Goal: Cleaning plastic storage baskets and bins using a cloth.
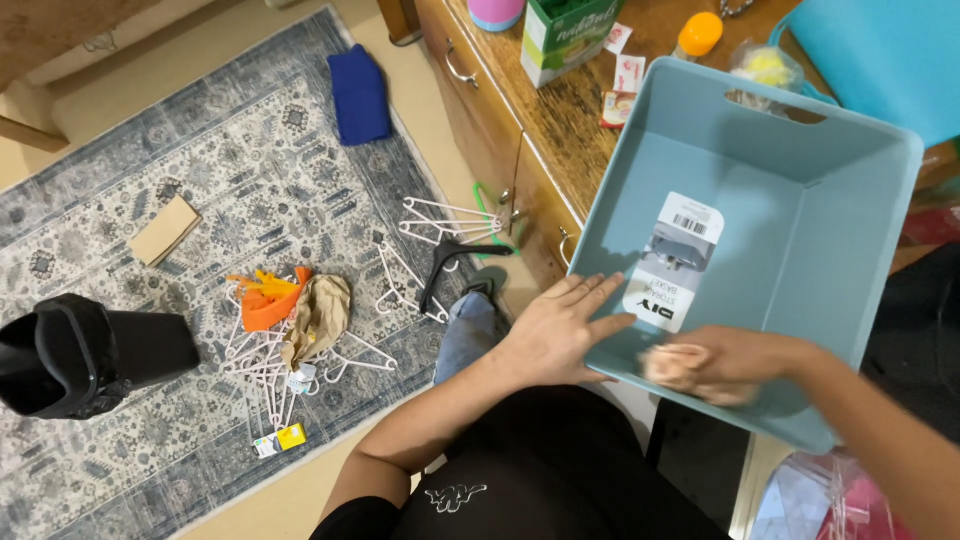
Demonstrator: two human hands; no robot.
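Black plastic starts the view at far left: a bin (85, 355) lies tipped on its side on the patterned rug (130, 170), with a flat brown cardboard piece (165, 230) above it and a small yellow-and-white packet (281, 440) near the rug's lower edge. Further right sit a heap of white hangers (300, 340) mixed with orange plastic and crumpled brown paper, a folded blue cloth (359, 95), and more white hangers with one black hanger (455, 265) against the wooden cabinet. The left hand (555, 330) lies flat and released, fingers spread, pressed on the near rim of the pale blue plastic storage basket (850, 240), steadying it. The basket rests tilted on the edge of the wooden surface (565, 115), its inside facing the camera. A white rectangular label (672, 262) with a grey picture and a barcode is stuck to its floor. The right hand (735, 362) is inside the basket at the lower wall, its grip clenched on a pale pink cloth (672, 365), blurred. The step in hand looks like wiping the basket's interior; going on would call for the left hand holding firm while the cloth works across the floor and around the label. On the surface behind stand a green-and-white carton (568, 35), small red-and-white sachets (625, 85) and an orange cap-shaped thing (699, 33).
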